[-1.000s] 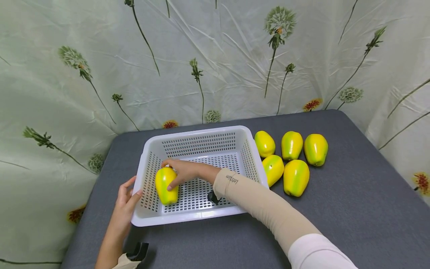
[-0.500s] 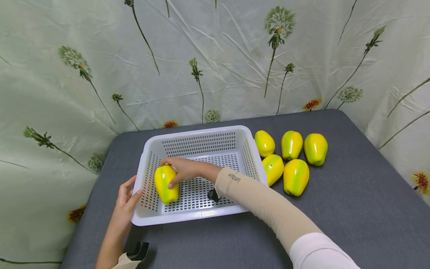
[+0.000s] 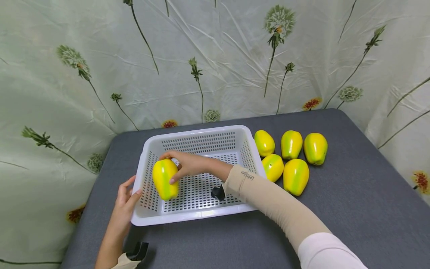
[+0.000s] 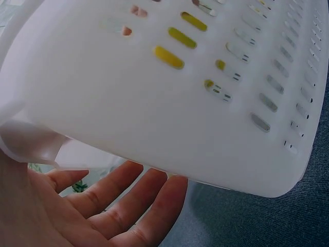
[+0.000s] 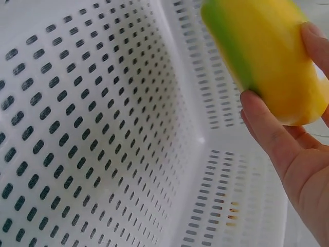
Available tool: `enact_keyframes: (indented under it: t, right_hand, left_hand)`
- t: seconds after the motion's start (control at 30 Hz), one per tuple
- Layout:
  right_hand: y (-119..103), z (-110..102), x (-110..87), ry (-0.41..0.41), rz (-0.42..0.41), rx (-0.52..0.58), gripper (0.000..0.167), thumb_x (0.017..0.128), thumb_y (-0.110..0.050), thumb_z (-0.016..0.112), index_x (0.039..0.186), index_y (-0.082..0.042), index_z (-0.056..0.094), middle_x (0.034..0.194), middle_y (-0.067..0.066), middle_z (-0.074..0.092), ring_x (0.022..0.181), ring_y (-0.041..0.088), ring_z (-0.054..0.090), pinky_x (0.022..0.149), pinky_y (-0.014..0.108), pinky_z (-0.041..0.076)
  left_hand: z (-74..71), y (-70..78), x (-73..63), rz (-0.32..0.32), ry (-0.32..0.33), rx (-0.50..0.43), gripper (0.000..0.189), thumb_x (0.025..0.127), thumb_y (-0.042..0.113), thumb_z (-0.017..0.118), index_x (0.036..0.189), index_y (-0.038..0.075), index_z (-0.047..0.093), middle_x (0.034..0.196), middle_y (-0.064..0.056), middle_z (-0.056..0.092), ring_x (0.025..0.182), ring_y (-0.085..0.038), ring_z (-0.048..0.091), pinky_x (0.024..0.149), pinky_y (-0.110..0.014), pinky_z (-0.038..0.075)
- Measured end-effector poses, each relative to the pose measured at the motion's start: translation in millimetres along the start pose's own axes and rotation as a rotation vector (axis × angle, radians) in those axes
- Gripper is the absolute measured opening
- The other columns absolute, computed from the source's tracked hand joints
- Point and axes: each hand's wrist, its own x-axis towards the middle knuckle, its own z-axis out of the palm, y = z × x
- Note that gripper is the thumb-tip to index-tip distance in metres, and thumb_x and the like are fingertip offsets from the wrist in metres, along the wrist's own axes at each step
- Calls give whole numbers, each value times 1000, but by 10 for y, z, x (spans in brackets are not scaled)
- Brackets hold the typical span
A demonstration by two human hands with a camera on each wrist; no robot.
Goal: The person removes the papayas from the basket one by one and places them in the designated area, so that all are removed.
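Note:
My right hand (image 3: 189, 164) reaches into a white plastic basket (image 3: 201, 214) and holds a glossy yellow papaya-like fruit (image 3: 162, 181) with green stripes. Its thumb lies on the near side of the fruit and the fingers go round the far end. In the right wrist view the fruit (image 5: 267, 56) is above the perforated floor, close to the basket's corner. My left hand (image 3: 127, 203) grips the basket's left end, thumb at the rim. The left wrist view shows the fingers (image 4: 159, 206) of that hand against the basket's lower edge (image 4: 231, 170), with yellow showing through the slots.
Several more of these yellow fruits (image 3: 296, 177) lie in a group on the grey cloth-covered table (image 3: 346, 209), right of the basket. A flower-printed curtain (image 3: 228, 56) hangs behind. A black wrist mount (image 3: 218, 193) sits under my right wrist, over the basket.
My right hand has lifted the fruit slightly, and it has shifted a little up and left in the head view. My left hand stays at the basket's end.

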Motion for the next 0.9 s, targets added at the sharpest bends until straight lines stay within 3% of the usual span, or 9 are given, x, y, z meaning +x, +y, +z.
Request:
enact_keyframes:
  t: [0.4, 0.9]
  right_hand:
    - [-54, -197, -218, 60, -99, 38, 70, 74, -11, 74, 132, -11, 36, 129, -1, 38, 109, 14, 42, 85, 26, 43]
    - [-105, -407, -580, 178, -100, 171, 72, 76, -10, 73, 135, -16, 33, 136, 4, 29, 103, 26, 52, 77, 33, 49]
  left_hand:
    - [17, -9, -14, 40, 5, -7, 50, 97, 18, 41, 137, 6, 14, 118, -23, 37, 86, -9, 56, 63, -31, 51]
    - [17, -14, -4, 66, 8, -24, 51, 97, 18, 41, 137, 4, 14, 116, -21, 37, 86, -8, 56, 61, -31, 50]
